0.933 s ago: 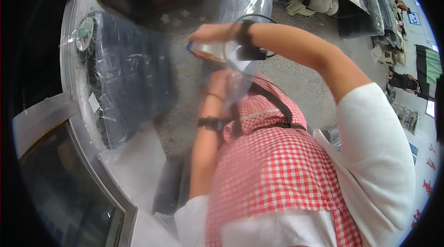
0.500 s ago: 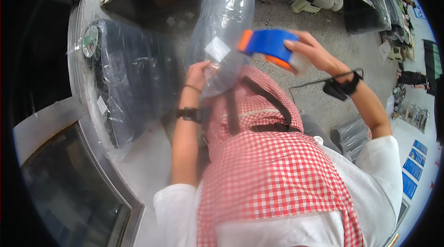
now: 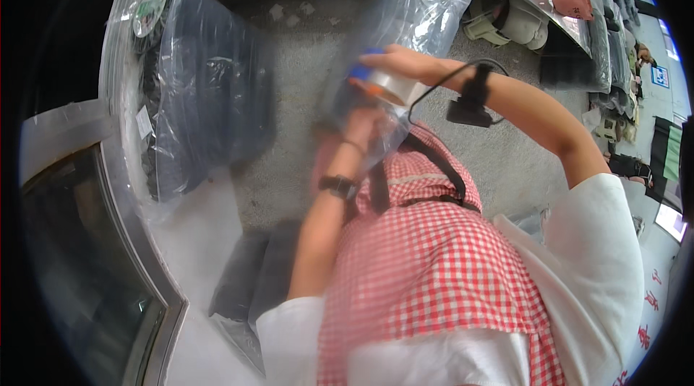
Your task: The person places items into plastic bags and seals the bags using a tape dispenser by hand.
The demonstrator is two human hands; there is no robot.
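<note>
I observe, mid-frame, the right hand (image 3: 402, 63) grasping a tape dispenser (image 3: 359, 72) over the clear plastic bag (image 3: 425, 16). The left hand (image 3: 366, 126) meets the bag's lower end, seemingly steadying it; blur prevents my confirming its grip.

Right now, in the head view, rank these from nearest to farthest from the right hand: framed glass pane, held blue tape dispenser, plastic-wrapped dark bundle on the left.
From the right hand:
1. Tape dispenser: in its grip.
2. Dark bundle: across on the left, wrapped in clear plastic.
3. Glass pane: farthest, at the lower left.
</note>
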